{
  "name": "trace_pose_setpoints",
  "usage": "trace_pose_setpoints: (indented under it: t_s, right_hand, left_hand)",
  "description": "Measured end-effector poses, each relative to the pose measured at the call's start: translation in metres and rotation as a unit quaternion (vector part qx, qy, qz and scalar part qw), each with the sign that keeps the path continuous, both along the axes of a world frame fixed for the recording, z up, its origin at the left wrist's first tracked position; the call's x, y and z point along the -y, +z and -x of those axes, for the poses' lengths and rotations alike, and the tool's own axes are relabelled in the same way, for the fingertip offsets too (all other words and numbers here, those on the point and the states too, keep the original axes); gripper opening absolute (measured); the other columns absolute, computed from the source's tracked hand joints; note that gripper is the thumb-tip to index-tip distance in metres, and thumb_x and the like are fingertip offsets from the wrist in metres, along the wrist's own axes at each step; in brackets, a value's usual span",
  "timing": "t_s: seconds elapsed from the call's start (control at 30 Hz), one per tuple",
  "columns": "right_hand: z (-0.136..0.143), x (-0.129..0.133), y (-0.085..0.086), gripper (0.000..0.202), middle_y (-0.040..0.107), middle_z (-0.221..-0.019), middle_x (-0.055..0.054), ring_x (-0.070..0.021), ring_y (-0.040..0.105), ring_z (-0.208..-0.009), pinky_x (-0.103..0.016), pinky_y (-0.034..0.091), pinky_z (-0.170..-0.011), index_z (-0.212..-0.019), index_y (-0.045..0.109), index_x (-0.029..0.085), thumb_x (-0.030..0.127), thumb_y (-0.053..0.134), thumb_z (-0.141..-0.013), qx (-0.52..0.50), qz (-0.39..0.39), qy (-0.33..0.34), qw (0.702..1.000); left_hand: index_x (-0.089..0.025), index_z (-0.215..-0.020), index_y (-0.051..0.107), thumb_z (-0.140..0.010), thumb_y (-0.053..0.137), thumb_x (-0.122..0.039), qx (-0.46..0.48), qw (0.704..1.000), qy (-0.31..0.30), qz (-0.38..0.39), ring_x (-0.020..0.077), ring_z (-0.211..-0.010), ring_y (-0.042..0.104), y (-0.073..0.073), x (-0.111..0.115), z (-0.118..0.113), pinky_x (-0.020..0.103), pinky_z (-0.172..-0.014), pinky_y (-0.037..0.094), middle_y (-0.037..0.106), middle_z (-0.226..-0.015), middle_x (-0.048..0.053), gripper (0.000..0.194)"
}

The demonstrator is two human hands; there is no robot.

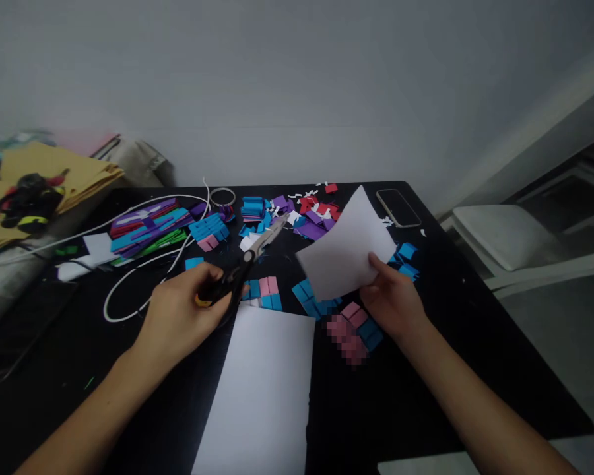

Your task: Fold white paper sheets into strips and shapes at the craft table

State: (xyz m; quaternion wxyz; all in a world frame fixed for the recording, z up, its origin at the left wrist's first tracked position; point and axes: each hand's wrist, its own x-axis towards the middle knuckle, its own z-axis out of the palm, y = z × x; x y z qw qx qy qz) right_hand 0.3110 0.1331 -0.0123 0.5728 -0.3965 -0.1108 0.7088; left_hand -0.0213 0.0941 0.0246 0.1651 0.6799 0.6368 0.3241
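My left hand (181,307) is closed on the handles of a pair of scissors (250,256), whose blades point up and to the right. A white sheet of paper (344,254) is pinched in my right hand (393,297), raised above the black table. Below, a longer white sheet (262,389) lies on the tabletop between my forearms. Folded blue and pink paper pieces (270,292) rest just beyond it. More pink and blue pieces (354,315) lie under my right hand. Purple paper pieces (313,227) and white scraps sit behind the scissor tips.
A phone (398,208) lies at the back right of the table (455,356). To the left are a white cable (109,307), stacked coloured paper strips (151,227), a dark flat device (22,330) and yellow envelopes (69,168). A white chair (495,237) stands at the right.
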Motion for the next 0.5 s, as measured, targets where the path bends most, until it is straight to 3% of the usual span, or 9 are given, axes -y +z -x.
trace_pose_setpoints:
  t_s: [0.07, 0.2, 0.33, 0.5]
  right_hand:
    - [-0.007, -0.007, -0.002, 0.028, 0.08, -0.089, 0.004, -0.0107, 0.071, -0.06, -0.014, 0.045, -0.033, -0.113, 0.072, 0.024, 0.017, 0.075, -0.085, -0.019, 0.003, -0.011, 1.0]
    - [-0.011, -0.013, -0.005, 0.025, 0.08, -0.088, 0.001, -0.0139, 0.071, -0.06, -0.019, 0.046, -0.034, -0.109, 0.071, 0.023, 0.017, 0.069, -0.085, -0.021, -0.016, -0.018, 0.999]
    - [-0.01, -0.011, -0.004, 0.016, 0.076, -0.076, 0.001, -0.013, 0.065, -0.053, -0.019, 0.041, -0.032, -0.097, 0.07, 0.021, 0.016, 0.07, -0.081, -0.02, -0.036, -0.008, 0.999]
    - [-0.007, -0.008, 0.001, 0.008, 0.067, -0.062, 0.002, -0.011, 0.058, -0.046, -0.017, 0.039, -0.031, -0.09, 0.068, 0.019, 0.018, 0.069, -0.083, -0.018, -0.047, 0.015, 0.999]
  left_hand:
    - [-0.022, -0.091, 0.065, -0.081, 0.072, -0.053, -0.079, 0.996, -0.034, 0.0, 0.021, -0.069, 0.067, 0.005, -0.004, -0.007, 0.031, -0.063, 0.046, 0.071, -0.08, 0.001, 0.033]
    - [-0.022, -0.098, 0.062, -0.085, 0.065, -0.051, -0.192, 0.98, -0.057, 0.015, 0.0262, -0.079, 0.07, 0.01, -0.009, -0.019, 0.034, -0.067, 0.047, 0.072, -0.089, 0.005, 0.032]
    - [-0.02, -0.103, 0.059, -0.087, 0.062, -0.044, -0.245, 0.967, -0.074, 0.015, 0.0307, -0.094, 0.07, 0.008, -0.017, -0.027, 0.037, -0.073, 0.05, 0.071, -0.101, 0.01, 0.028]
    - [-0.016, -0.109, 0.057, -0.092, 0.06, -0.038, -0.287, 0.945, -0.151, 0.026, 0.0318, -0.102, 0.067, 0.004, -0.042, -0.042, 0.04, -0.083, 0.053, 0.067, -0.108, 0.013, 0.027]
